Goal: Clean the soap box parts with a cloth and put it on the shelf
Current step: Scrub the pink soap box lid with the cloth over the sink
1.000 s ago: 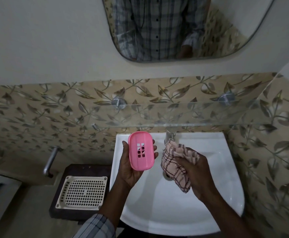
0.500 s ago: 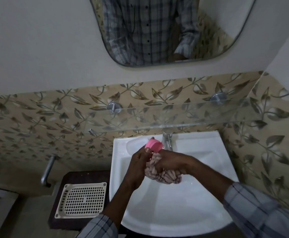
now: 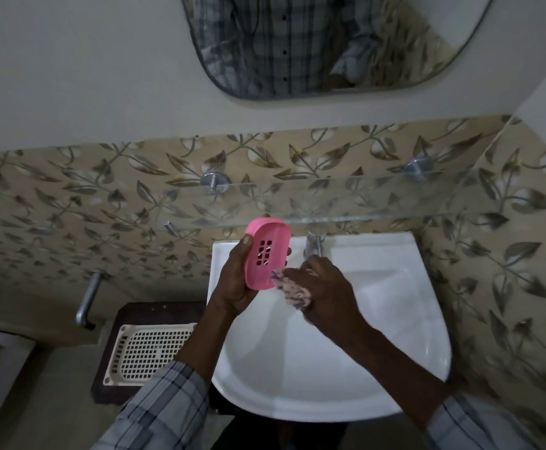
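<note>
My left hand [image 3: 234, 280] grips a pink soap box part [image 3: 265, 254] with a block of small square holes, tilted upright over the white sink [image 3: 395, 319]. My right hand [image 3: 325, 292] is bunched around a checked cloth [image 3: 292, 289], which touches the lower right edge of the pink part. A glass shelf [image 3: 346, 198] runs along the tiled wall just above the sink, with nothing seen on it. Most of the cloth is hidden inside my right fist.
A chrome tap [image 3: 314, 243] stands at the back of the sink. A cream perforated tray [image 3: 148, 354] lies on a dark stool [image 3: 115, 323] to the left. A metal pipe [image 3: 88, 298] sticks out of the left wall. A mirror [image 3: 330, 43] hangs above.
The pink part was held bare beside the cloth, then covered by both hands low over the sink. Now it is raised and tilted up again, with the cloth at its lower edge.
</note>
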`<move>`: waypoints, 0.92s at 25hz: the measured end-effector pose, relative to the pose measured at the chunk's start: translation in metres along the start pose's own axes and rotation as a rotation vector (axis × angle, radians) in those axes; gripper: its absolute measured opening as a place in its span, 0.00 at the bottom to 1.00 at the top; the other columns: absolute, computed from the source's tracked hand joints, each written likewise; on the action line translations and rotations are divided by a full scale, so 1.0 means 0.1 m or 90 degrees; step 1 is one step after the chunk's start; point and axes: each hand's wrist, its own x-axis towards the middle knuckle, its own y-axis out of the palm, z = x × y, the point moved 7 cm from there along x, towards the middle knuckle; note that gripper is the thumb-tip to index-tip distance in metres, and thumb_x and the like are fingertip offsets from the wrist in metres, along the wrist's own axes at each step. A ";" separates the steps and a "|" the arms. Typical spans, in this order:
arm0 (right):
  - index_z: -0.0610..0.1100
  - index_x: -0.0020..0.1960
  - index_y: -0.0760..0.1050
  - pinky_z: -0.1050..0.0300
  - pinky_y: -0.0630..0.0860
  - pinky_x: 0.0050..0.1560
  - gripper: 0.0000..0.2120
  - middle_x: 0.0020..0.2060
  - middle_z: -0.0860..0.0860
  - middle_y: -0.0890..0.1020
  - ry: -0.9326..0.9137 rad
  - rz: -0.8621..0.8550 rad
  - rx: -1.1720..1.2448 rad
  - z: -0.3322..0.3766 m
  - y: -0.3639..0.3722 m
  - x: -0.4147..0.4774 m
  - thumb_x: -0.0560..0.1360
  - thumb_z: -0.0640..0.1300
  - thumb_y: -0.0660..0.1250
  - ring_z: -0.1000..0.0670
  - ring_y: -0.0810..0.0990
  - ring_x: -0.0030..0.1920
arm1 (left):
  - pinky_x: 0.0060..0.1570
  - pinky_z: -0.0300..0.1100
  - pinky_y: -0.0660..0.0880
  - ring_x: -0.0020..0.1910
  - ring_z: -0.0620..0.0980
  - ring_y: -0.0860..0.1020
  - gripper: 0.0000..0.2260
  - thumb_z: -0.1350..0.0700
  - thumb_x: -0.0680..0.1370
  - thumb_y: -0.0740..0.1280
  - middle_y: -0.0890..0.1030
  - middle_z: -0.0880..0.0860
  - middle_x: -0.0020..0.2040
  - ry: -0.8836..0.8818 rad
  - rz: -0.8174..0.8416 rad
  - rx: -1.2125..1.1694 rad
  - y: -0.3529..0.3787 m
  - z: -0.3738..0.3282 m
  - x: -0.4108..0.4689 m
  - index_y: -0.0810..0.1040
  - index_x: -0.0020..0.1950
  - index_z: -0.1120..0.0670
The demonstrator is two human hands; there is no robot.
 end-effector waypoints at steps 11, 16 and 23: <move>0.43 0.50 0.81 0.49 0.82 0.48 0.10 0.44 0.47 0.86 0.323 0.234 0.393 -0.02 0.25 0.10 0.69 0.41 0.70 0.48 0.84 0.44 | 0.58 0.59 0.76 0.54 0.64 0.81 0.21 0.42 0.76 0.68 0.80 0.69 0.59 0.073 0.010 0.242 0.24 -0.03 -0.04 0.80 0.65 0.50; 0.40 0.37 0.78 0.49 0.79 0.39 0.08 0.35 0.42 0.83 0.356 0.273 0.294 -0.28 -0.06 0.11 0.67 0.45 0.69 0.47 0.83 0.36 | 0.55 0.53 0.79 0.57 0.62 0.81 0.30 0.37 0.71 0.73 0.81 0.65 0.60 0.042 0.003 0.175 0.29 -0.09 -0.04 0.79 0.67 0.54; 0.45 0.54 0.82 0.55 0.75 0.35 0.19 0.41 0.45 0.79 -0.090 -0.049 -0.170 0.27 -0.23 0.02 0.63 0.43 0.77 0.44 0.78 0.38 | 0.54 0.54 0.80 0.54 0.60 0.82 0.30 0.38 0.67 0.77 0.82 0.63 0.57 0.045 0.017 0.116 0.37 -0.14 0.02 0.81 0.63 0.54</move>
